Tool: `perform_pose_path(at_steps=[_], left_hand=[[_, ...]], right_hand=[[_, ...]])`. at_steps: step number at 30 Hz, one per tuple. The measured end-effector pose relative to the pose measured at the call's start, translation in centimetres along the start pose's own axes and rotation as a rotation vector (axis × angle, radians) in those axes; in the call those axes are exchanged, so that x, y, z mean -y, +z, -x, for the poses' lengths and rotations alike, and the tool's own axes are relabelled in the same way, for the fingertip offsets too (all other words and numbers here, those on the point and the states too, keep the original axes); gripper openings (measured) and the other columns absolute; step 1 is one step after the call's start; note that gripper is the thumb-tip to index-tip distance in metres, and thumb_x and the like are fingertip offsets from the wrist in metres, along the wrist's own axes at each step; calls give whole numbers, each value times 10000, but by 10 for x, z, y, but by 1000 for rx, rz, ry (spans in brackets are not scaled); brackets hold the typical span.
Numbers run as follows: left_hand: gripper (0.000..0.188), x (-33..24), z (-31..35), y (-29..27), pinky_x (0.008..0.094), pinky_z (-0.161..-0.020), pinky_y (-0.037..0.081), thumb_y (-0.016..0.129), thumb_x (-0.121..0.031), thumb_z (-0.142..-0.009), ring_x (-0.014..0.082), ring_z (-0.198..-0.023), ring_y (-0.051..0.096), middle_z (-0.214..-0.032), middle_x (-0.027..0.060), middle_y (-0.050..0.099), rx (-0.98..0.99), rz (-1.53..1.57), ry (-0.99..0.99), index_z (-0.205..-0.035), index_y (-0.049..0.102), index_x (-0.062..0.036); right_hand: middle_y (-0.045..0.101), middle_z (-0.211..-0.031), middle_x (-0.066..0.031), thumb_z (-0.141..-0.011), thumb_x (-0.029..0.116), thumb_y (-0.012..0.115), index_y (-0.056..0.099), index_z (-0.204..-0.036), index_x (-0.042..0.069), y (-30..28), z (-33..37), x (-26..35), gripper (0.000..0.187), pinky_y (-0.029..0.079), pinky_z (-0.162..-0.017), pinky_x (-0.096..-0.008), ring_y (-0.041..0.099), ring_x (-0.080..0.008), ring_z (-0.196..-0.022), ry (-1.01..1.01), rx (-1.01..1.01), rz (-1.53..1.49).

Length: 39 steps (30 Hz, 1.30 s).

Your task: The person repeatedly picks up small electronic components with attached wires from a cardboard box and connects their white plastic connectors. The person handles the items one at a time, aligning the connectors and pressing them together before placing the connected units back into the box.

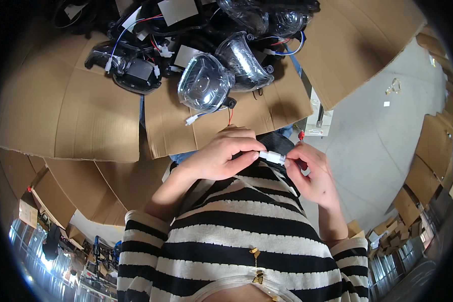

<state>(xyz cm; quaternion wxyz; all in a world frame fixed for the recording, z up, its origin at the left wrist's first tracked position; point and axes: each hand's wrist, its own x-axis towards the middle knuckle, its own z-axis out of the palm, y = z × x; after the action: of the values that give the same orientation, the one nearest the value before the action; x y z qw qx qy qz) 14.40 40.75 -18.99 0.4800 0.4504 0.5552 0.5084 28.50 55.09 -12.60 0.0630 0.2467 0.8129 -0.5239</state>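
In front of my striped top, a white plastic wire connector (273, 157) is pinched between my two hands. My left hand (229, 153) is closed, its thumb and fingertips on the connector's left end. At the right end my right hand (312, 173) is closed too, thumb and fingertips meeting there. A dark red piece shows between the right fingers, and a small red tip (301, 135) sticks up just above that hand; what they belong to is hidden. Beyond my left hand lies a clear-fronted lamp (205, 83) in plastic film, with a white plug (191, 120) on its wires.
Several more black lamps (136, 70) with wires and white plugs are heaped on the cardboard box (226, 136). Its flaps spread left (75, 105) and right (362, 45). Grey floor (362, 146) lies to the right, with flattened cartons (423, 161) along its edge.
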Motion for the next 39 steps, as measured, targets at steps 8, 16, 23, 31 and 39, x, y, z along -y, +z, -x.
perform_pose_path(at_steps=[8,16,23,31,39], left_hand=[[198,32,45,-20,321,-601,468,558,16,-675,216,-710,579,-765,100,540,-472,-295,-467,-860,518,-44],[249,74,57,-29,369,-596,476,627,-129,-665,302,-687,575,-841,150,533,-416,-948,-694,-866,533,-17],[162,74,56,-43,365,-583,466,593,-123,-681,290,-687,568,-778,116,558,-411,-981,-643,-823,551,-57],[424,77,47,-19,338,-505,463,536,-77,-665,229,-602,583,-743,97,570,-75,-1100,-387,-1079,460,-24],[154,98,27,-18,343,-496,455,502,-86,-680,232,-560,581,-727,108,574,48,-1323,-420,-818,550,-40]], right_hand=[[478,-596,-51,-697,15,538,522,-706,-4,-11,-3,-13,27,313,-443,-231,405,-121,-480,109,-9,-157],[480,-606,-80,-688,16,543,519,-707,-1,-3,-15,1,35,351,-461,-276,466,-191,-510,31,88,-85],[491,-613,-100,-686,20,543,519,-710,1,-3,-16,-1,39,372,-484,-303,485,-235,-529,-6,102,-61],[499,-615,-100,-698,24,540,512,-706,0,-3,-17,-1,38,390,-488,-305,502,-236,-528,-31,105,-72],[511,-633,-107,-695,47,545,519,-708,14,5,-13,-1,44,411,-506,-315,528,-250,-560,-10,94,-50]])
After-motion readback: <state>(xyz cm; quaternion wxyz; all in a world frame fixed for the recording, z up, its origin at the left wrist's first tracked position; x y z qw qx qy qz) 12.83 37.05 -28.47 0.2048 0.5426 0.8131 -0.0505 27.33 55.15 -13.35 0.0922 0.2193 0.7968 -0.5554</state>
